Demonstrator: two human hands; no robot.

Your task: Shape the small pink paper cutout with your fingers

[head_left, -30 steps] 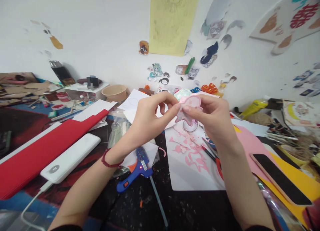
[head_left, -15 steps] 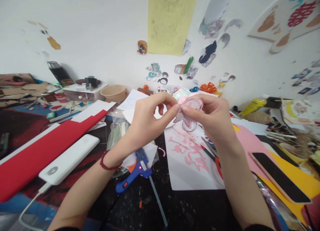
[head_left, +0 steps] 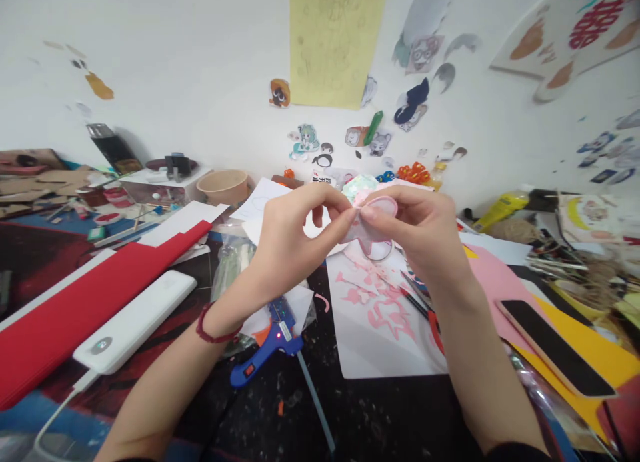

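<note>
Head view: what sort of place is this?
Probably a craft workspace: a glue gun lies on the black table, pink scraps on white paper, and a yellow drawing hangs on the wall.

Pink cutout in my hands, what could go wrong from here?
The pink cutout looks thin; with your left hand and right hand both pinching it, a pull might crease or tear it. The blue glue gun shows a lit light, so it may be hot if touched. Loose pink scraps below could scatter if brushed.

Left of left hand (head_left: pixel 287 239): white power bank (head_left: pixel 137 322), red sheet (head_left: pixel 105 289), tan bowl (head_left: pixel 224 193), black thermos (head_left: pixel 113 149). Right of right hand (head_left: pixel 433 232): dark-screened phone (head_left: pixel 555 345), yellow bottle (head_left: pixel 503 210). Above both: yellow drawing sheet (head_left: pixel 337 49).
</note>
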